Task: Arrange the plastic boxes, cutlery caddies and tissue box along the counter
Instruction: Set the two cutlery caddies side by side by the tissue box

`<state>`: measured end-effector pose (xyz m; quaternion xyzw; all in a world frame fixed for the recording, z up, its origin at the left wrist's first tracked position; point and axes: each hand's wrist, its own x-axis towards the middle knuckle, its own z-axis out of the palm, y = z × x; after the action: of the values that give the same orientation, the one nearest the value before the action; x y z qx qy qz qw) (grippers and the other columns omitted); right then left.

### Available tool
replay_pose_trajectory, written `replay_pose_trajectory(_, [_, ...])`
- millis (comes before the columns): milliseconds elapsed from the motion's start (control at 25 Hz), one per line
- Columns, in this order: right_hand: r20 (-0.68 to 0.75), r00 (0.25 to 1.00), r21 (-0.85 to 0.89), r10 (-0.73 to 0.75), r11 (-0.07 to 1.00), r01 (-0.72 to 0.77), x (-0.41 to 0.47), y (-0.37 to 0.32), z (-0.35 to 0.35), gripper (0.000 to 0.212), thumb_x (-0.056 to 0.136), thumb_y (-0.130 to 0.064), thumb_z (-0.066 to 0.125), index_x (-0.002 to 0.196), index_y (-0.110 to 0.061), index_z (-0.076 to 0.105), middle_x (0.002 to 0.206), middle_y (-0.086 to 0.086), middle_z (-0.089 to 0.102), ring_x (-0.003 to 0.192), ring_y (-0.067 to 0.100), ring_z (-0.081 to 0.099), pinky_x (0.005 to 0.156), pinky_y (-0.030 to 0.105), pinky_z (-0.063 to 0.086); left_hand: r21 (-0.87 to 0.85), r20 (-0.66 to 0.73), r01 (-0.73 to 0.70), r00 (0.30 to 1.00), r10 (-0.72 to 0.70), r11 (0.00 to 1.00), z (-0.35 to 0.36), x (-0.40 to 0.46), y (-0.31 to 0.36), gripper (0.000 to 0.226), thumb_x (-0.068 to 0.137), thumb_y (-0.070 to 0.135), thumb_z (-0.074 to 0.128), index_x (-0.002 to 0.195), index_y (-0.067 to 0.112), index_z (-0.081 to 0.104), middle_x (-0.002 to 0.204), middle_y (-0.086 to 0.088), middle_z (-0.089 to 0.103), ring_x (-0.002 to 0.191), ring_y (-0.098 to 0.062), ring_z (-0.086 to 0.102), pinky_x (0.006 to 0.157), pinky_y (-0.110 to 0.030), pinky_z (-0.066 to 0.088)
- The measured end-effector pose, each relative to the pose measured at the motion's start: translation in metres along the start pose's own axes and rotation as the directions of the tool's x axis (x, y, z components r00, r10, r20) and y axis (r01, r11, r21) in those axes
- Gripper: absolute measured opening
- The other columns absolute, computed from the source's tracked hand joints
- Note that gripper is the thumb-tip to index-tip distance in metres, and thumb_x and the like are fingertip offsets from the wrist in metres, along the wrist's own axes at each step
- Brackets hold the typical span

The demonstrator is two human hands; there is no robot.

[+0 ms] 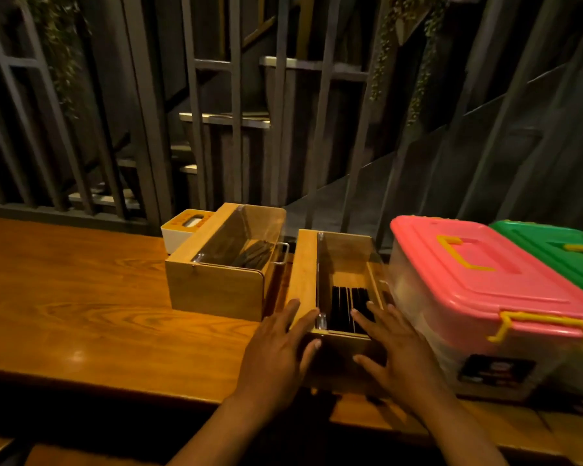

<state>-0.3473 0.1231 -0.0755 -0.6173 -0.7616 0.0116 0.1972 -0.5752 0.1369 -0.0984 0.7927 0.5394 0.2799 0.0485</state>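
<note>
Fingers (312,317) of the left hand (276,348) spread apart, tips resting on the near left corner of the near cutlery caddy (337,284). Fingers of the right hand (398,351) also splayed, over the caddy's near right rim; thumb against the front face. Neither hand clamped on anything; cannot tell how firmly they press.

Near caddy: wooden box with a clear inner wall, dark cutlery handles lying lengthwise inside. Sits at the front edge of the tabletop (81,297), right of centre, just beside the pink-lidded box (478,284), possibly touching it. Judgement: stiff, moderately heavy with its load, smooth wood that could slip; loose contents would rattle or shift if tilted. Best hold is both side walls low down, or a flat push along the tabletop.

Second caddy (223,274) stands to the left and further back, angled, with a clear hinged cover raised and dark cutlery inside. A narrow gap separates the two. Tissue box (182,230), white with an orange top, sits behind it at the back edge, touching or nearly so.

Green-lidded box (559,253) at the far right, hard against the pink one. Both clear plastic with yellow handles and latches; likely light but bulky, take by the end latches.

Count: two caddies, two plastic boxes, one tissue box. Metal railing (236,129) behind the tabletop.
</note>
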Motion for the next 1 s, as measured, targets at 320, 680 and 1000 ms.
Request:
replay_pose_trajectory(320, [0.015, 0.997, 0.069, -0.076, 0.995, 0.075, 0.029, 0.011, 0.007, 0.072, 0.086, -0.048, 0.060, 0.143, -0.053, 0.018, 0.159, -0.016, 0.014, 0.148, 0.013, -0.002, 0.116, 0.039, 0.005, 0.132, -0.069, 0.088, 0.994, -0.080, 0.987, 0.014, 0.021, -0.004, 0.063, 0.092, 0.065, 0.030, 0.149, 0.040, 0.025, 0.160, 0.004, 0.024, 0.144, -0.018, 0.027, 0.115, -0.038, 0.023])
replay_pose_trajectory(680, [-0.101, 0.992, 0.106, -0.070, 0.991, 0.080, 0.086, 0.028, 0.040, 0.077, 0.072, -0.037, 0.079, 0.139, -0.040, 0.040, 0.150, 0.001, 0.041, 0.142, 0.032, 0.027, 0.113, 0.046, 0.018, 0.307, -0.047, 0.059, 0.998, -0.047, 0.950, 0.021, 0.067, -0.025, 0.072, 0.089, 0.067, 0.014, 0.151, 0.030, 0.023, 0.159, -0.002, 0.027, 0.145, -0.023, 0.024, 0.119, -0.049, 0.010])
replay_pose_trajectory(1000, [-0.092, 0.993, 0.038, -0.076, 0.996, 0.079, 0.119, 0.040, 0.043, 0.078, 0.076, -0.045, 0.073, 0.140, -0.045, 0.029, 0.152, -0.003, 0.037, 0.144, 0.027, 0.024, 0.114, 0.045, 0.018, 0.389, -0.047, 0.046, 0.998, -0.031, 0.920, 0.029, 0.104, -0.036, 0.071, 0.090, 0.067, 0.015, 0.149, 0.029, 0.026, 0.157, -0.005, 0.032, 0.145, -0.029, 0.025, 0.117, -0.056, 0.005])
